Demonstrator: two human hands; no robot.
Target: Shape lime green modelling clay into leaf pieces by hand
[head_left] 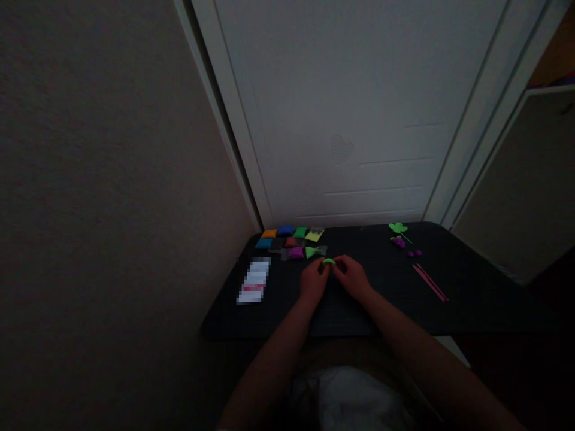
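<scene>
- We see the left hand (pixel 313 280) and the right hand (pixel 353 276) reaching forward side by side, fingertips meeting, both pinched on a green clay lump (pixel 329 261).
- The lump is small, bright and rounded, at the middle of the dark bench (pixel 471 299); we cannot tell if it touches.
- Just beyond lie coloured clay packets (pixel 287 239); pink sticks (pixel 430 282) lie well to the right.

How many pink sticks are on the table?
2. One pink stick lies diagonally on the black table, right of the right hand; the second pink stick lies alongside it. Dim light may hide more.
</scene>
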